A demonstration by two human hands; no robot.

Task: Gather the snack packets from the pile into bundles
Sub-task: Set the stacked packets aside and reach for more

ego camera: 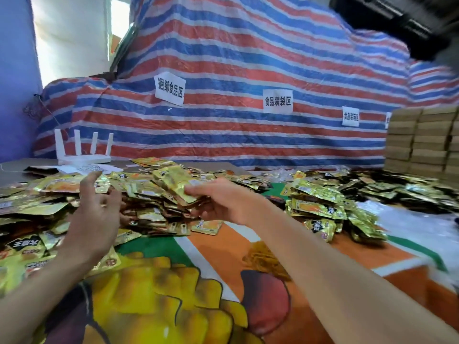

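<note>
The pile of gold snack packets [139,194] spreads from nine o'clock to the centre of the printed table cover [223,247], where the right hand [223,202] pinches a fanned handful of packets [173,184] between thumb and fingers, while the left hand [94,214] hovers spread and empty just beside it at nine o'clock. A second heap [330,207] lies at three o'clock, leaving bare cover between and toward six. The far right is blurred, perhaps stacked cartons [422,137], and both piles run off the frame edges.
</note>
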